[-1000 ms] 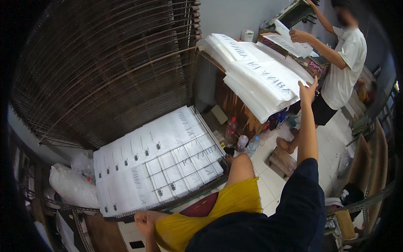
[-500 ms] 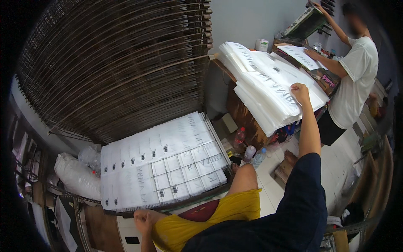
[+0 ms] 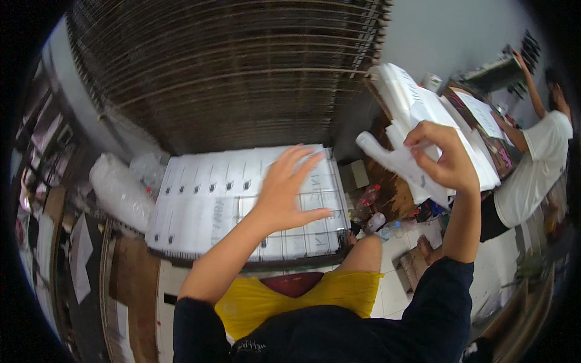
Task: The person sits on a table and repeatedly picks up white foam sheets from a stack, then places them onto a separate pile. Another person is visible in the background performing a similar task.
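My right hand point(image 3: 445, 158) is closed in a pinch on a thin white printed sheet point(image 3: 402, 164), which hangs curled from the fingers. Behind that hand lies a thick stack of white printed sheets point(image 3: 396, 91) on a wooden table. My left hand point(image 3: 287, 189), fingers spread and holding nothing, is over the low drying rack point(image 3: 302, 259) in front of me. White sheets point(image 3: 193, 209) lie on this rack in overlapping rows, each showing dark print along its edge. Motion blurs the left hand somewhat, and I cannot tell whether it touches the sheets.
Many rack frames point(image 3: 230, 78) stand tilted up behind the low rack. A stuffed white plastic sack point(image 3: 118, 190) sits at the left. Bottles point(image 3: 375, 222) stand on the floor by the table. At the right a co-worker point(image 3: 535, 157) holds up a framed screen point(image 3: 493, 72).
My right hand has lifted a sheet off the stack and drawn it toward the rack. My left hand has risen from my knee to over the rack, opening. The view has turned right.
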Demonstrator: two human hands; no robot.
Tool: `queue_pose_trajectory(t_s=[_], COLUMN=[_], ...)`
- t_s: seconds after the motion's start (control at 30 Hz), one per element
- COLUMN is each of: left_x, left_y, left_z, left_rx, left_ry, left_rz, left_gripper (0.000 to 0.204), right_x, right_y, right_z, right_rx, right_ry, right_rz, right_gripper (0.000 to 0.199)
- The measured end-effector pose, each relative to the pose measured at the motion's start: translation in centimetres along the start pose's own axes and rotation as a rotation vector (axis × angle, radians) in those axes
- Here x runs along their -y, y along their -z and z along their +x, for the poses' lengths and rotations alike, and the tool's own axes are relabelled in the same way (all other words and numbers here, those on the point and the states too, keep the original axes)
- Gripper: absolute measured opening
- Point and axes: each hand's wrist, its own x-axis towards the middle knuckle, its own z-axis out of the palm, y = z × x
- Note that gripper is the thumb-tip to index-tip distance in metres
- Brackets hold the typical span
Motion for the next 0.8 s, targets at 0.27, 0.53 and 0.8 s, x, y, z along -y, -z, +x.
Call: queue_pose_trajectory(t_s=[0.27, 0.53, 0.8], left_x=[1.8, 6.7, 9.1], left_y=[-2.0, -3.3, -2.2], left_z=[0.0, -9.1, -24.0], left_rx=[0.253, -0.385, -0.679], left_ry=[0.269, 0.817, 1.255], left_rz=[-0.169, -0.600, -0.812], left_gripper=[0.036, 0.033, 0.046], right_x=[-1.2, -0.3, 5.5], right_y=[-9.1, -31.2, -33.1], right_z=[2.2, -3.4, 4.5], right_rx=[-0.344, 0.026, 0.233], right_ry=[-0.092, -0.667, -0.286], right_rz=[0.345, 1.187, 0.794], right_gripper=[0.035, 0.041, 0.035])
